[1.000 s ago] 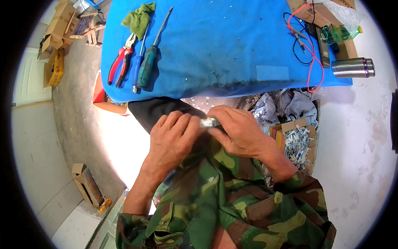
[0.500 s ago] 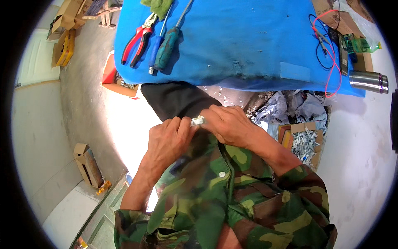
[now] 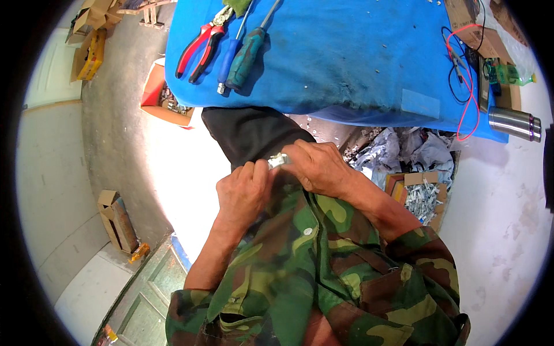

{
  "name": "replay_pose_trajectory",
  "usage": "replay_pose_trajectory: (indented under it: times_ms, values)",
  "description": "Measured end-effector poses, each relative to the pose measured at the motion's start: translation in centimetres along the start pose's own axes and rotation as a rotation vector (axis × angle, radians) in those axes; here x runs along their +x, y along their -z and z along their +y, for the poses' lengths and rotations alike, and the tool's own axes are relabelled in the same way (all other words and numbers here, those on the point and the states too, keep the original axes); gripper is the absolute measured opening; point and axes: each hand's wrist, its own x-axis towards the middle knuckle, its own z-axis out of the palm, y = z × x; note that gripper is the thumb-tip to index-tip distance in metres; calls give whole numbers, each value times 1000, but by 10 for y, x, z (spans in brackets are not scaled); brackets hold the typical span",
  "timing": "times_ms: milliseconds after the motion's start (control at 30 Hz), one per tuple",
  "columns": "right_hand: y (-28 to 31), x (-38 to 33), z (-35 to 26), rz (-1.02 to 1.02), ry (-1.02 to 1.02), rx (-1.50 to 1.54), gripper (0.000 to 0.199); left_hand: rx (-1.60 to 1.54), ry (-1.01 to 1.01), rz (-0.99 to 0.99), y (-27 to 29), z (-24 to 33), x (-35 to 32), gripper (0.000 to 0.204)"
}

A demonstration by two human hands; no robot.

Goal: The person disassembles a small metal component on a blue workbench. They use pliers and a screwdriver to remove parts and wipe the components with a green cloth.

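Over my lap, in front of my chest, I hold a small whitish, shiny piece (image 3: 278,161) between both hands. Its exact kind is too small to make out. My left hand (image 3: 244,187) pinches its left end with curled fingers. On the other end, my right hand (image 3: 321,165) is closed, thumb and fingers pressed together. Most of the piece's ends are hidden under my fingertips. Beyond my hands lies the blue-covered table (image 3: 334,63), with red-and-black pliers (image 3: 199,49), a screwdriver with a blue handle (image 3: 228,63) and one with a green handle (image 3: 247,57).
A red-and-white box (image 3: 167,112) of small parts stands below the table's left corner. At right are a steel flask (image 3: 515,123), red and black wires (image 3: 466,86) and a green bottle (image 3: 508,74). Under the table's right side, a carton (image 3: 424,199) holds many small metal pieces near grey plastic bags (image 3: 433,151).
My left hand has shifted slightly right and the whitish piece shows more between my fingers. The whole view has moved a little, so the table sits slightly farther right. Both hands keep their grip.
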Motion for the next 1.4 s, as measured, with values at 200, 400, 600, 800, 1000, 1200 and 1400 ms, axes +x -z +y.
replay_pose_trajectory:
  times_ms: [200,400,600,800,1000,1200,1400]
  values:
    - [-4,-2,2,44,7,-5,30,-11,69,109,-15,7,-7,31]
    - [-3,0,2,33,-13,-27,29,-97,151,148,-22,16,-9,25]
    - [-5,-3,2,53,7,-61,28,-56,183,231,-39,22,-16,29]
    - [-10,-5,1,99,8,-34,26,-73,174,283,-43,26,-20,27]
    - [-15,-9,-4,124,-54,-27,28,-177,260,274,-49,32,-24,23]
    - [-19,-14,-6,248,-47,-23,30,-225,232,283,-45,34,-21,17]
    - [-17,-13,-8,291,-15,19,32,-327,226,313,-41,38,-23,13]
